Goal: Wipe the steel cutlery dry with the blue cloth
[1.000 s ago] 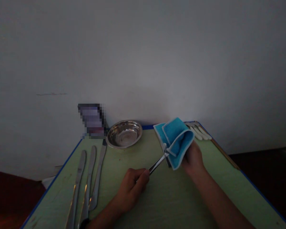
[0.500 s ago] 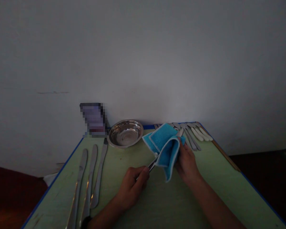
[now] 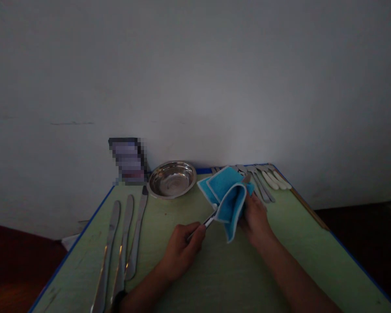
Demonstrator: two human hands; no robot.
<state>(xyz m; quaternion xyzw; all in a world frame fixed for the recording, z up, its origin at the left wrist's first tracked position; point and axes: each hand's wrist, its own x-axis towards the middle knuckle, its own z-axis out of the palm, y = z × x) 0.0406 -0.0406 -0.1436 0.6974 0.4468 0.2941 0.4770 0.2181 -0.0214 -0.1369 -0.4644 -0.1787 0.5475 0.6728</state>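
My left hand (image 3: 185, 248) is closed around the handle of a metal table knife (image 3: 210, 220), which points up and to the right. A blue cloth (image 3: 226, 184) with pale edging is folded over the knife's middle, and what looks like the blade tip shows past its far side. Gripping the cloth from the right, my right hand (image 3: 254, 215) has its fingers partly hidden behind the folds. Both hands are above the green table (image 3: 182, 278). Three table knives lie side by side at the left, the nearest to the middle being this knife (image 3: 137, 234).
A shiny steel bowl (image 3: 172, 180) stands at the back by the wall. Left of it leans a blurred phone-like device (image 3: 128, 161). Forks and spoons (image 3: 260, 184) lie at the back right, near several white-handled pieces (image 3: 275, 179). The table has blue edging.
The cloth and both hands have shifted only slightly relative to the table. The whole view has tilted a little, with everything sitting marginally higher. Both grips stay the same.
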